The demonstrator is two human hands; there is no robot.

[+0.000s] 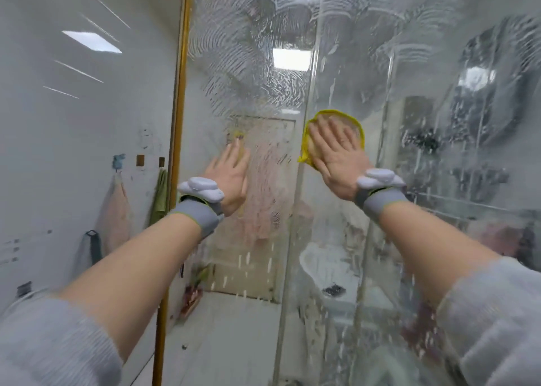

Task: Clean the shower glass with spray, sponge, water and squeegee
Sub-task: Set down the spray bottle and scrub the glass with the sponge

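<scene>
The shower glass (263, 93) fills the centre and right of the view and is coated with soapy film in arced wipe marks, densest across the upper area. Runs and droplets are seen lower down. A yellow sponge (307, 148) is pressed flat against the glass by the right hand (336, 154), whose fingers are spread straight over it. The left hand (231, 178) is laid against the glass beside it, fingers extended and holding nothing. A grey wristband is worn on each wrist.

The step in hand is judged to be the scrubbing stage; rinsing and squeegee work are not yet done. No spray bottle or squeegee is seen.

Risks from here:
- The sponge is held by palm pressure only; on wet, soapy glass it can slide out and drop.
- The bracing left hand can slip on the film, causing loss of balance.
- Foam left standing may dry into streaks.

To the left, a gold-coloured frame strip (180, 93) borders the glass, and cloths (114, 210) hang on the tiled wall (58, 137).
</scene>
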